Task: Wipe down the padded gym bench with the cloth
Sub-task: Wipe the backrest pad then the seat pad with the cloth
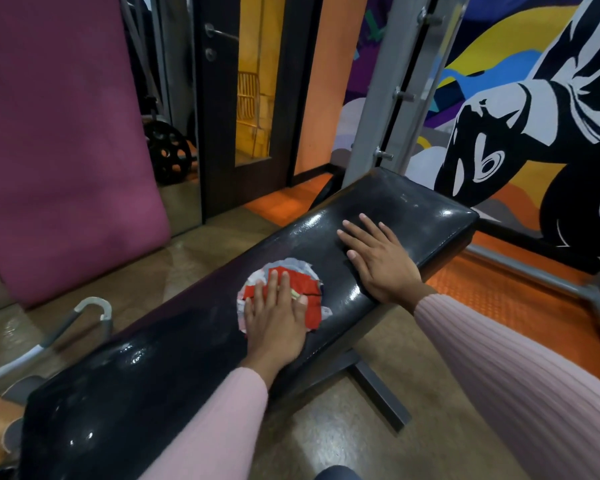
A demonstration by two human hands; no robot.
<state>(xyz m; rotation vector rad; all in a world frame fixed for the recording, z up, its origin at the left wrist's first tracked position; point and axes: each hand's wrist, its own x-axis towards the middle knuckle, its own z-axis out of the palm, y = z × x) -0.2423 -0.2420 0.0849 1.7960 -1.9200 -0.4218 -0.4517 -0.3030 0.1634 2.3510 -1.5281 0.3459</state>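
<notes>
A long black padded gym bench runs from the lower left to the upper right. A bunched red, white and pale blue cloth lies on the middle of the pad. My left hand presses flat on the cloth, fingers spread over it. My right hand rests flat on the bare pad near the bench's far end, fingers apart and holding nothing. Both arms wear pink ribbed sleeves.
A pink mat leans upright at the left. A black weight plate stands behind it by a dark door frame. A grey rack upright rises beyond the bench. A painted mural wall fills the right. Metal bench legs stick out on the floor.
</notes>
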